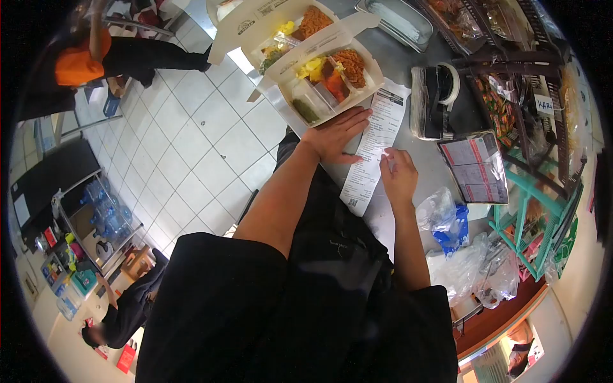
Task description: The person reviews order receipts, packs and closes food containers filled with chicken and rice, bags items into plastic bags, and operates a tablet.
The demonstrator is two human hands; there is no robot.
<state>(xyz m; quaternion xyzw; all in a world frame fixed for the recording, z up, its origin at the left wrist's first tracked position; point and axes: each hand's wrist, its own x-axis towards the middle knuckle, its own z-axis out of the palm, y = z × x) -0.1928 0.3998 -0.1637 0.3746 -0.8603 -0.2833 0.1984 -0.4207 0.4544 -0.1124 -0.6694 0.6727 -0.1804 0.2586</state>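
Observation:
Flat on the metal counter [429,167] lies a long printed receipt [377,143]. My left hand [337,136] rests with spread fingers across the receipt's left edge, just below an open food box [327,86] with compartments of fried chicken, yellow food and greens. My right hand [398,171] is at the receipt's right edge, fingers bent with the thumb and index near each other; whether they pinch the paper is too small to tell. Another open food box [294,35] of similar food stands behind the first.
A metal tray [399,24], a tape roll [449,85] and a framed sheet [474,169] are on the counter. Plastic bags [472,268] lie at right, beside a green rack [530,220]. Two people stand at left; another shows at lower right.

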